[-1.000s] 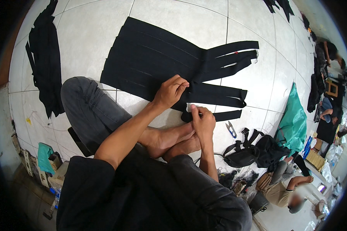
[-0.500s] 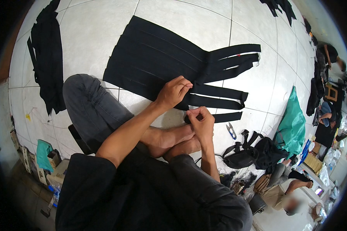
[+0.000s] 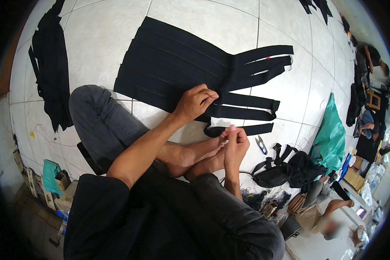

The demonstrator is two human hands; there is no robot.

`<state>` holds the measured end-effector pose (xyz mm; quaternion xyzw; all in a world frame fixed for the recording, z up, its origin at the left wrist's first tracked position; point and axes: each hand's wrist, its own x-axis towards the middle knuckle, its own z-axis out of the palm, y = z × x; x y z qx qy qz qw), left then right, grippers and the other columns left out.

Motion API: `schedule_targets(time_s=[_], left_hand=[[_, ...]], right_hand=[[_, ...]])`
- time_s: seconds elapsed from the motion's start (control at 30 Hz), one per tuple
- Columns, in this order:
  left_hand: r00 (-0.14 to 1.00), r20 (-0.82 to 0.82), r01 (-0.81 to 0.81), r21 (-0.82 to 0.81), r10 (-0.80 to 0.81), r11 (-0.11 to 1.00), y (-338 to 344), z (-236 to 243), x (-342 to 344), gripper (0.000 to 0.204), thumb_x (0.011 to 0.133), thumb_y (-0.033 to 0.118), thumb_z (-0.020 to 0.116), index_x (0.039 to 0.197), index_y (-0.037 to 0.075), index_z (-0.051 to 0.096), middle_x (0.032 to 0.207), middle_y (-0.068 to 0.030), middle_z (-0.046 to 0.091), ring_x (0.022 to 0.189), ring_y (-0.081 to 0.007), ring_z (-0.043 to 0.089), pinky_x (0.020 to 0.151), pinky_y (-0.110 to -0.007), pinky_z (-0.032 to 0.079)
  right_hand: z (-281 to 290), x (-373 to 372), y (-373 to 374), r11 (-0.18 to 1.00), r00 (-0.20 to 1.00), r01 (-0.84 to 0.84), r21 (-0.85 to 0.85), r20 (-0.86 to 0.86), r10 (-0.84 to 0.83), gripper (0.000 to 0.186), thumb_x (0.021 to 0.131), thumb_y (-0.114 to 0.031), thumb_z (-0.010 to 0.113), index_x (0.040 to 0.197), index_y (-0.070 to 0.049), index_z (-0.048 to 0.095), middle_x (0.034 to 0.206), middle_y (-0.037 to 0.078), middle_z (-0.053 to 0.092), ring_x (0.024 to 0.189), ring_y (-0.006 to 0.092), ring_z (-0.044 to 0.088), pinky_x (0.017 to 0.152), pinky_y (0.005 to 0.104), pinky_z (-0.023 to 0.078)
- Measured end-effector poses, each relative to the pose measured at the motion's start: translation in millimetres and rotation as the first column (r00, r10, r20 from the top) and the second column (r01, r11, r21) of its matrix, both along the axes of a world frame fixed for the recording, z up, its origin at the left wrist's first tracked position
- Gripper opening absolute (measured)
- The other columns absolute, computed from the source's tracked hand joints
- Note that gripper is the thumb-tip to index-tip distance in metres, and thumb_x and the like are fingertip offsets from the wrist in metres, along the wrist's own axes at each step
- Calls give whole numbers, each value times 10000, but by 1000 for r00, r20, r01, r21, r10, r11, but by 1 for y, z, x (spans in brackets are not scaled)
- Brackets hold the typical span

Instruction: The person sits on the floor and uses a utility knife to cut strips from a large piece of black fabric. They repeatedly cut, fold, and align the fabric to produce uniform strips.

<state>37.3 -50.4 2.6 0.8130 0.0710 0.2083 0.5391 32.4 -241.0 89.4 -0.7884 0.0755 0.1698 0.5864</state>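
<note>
A black fabric panel (image 3: 173, 60) with stitched lengthwise lines lies flat on the tiled floor. From its right side run several loose black strips (image 3: 247, 113). My left hand (image 3: 196, 102) is over the panel's lower edge where the strips begin, its fingertips pinched together. Whatever lies between them is too small to make out. Beside the lowest strip (image 3: 251, 129), my right hand (image 3: 235, 145) is raised above my crossed feet, thumb and fingers closed in a pinch. Its contents, if any, cannot be made out. Small thread snips (image 3: 261, 145) lie just right of this hand.
A black bag with straps (image 3: 273, 172) and a green sheet-like bundle (image 3: 329, 138) lie to the right. More black fabric (image 3: 52, 69) is spread at the far left. Other people sit along the right edge among piles of material (image 3: 357, 180).
My right hand has moved slightly right and away from my left, coming off the lowest strip's curled end. My left hand has stayed nearly in place, still pinched.
</note>
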Motion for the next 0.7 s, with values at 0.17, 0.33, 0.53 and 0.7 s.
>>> schedule_targets(time_s=[0.17,0.33,0.53,0.7], left_hand=[[987,-35,158,237,-154,959,-9,19,5,133,896,194,773,982,95,800,815,-35,630,778,-195,674,646,-342,543],[967,-165,242,345,-196,907,-8,18,18,278,840,279,813,1072,128,787,836,-40,646,818,-233,695,652,-373,548],[944,-174,313,215,-279,925,-4,6,23,195,880,265,773,963,101,707,809,-48,697,780,-262,714,665,-387,549],[978,-174,124,37,-116,992,-2,11,20,149,961,238,704,984,106,640,721,-48,691,634,-253,699,583,-373,530]], right_hand=[[-17,28,-19,989,922,-147,24,-359,146,412,1091,-310,531,1067,73,681,827,104,706,469,117,551,437,252,428],[-10,35,-11,974,938,114,197,-344,-41,353,1079,-240,550,1256,64,585,928,128,709,495,108,571,436,239,452],[-19,27,-13,988,957,101,120,-284,-63,319,1058,-261,598,1170,30,662,938,112,714,562,109,607,461,239,460],[-20,29,-1,913,935,-351,-208,-132,329,350,1012,-309,667,1141,10,732,909,139,753,596,152,647,573,317,542]])
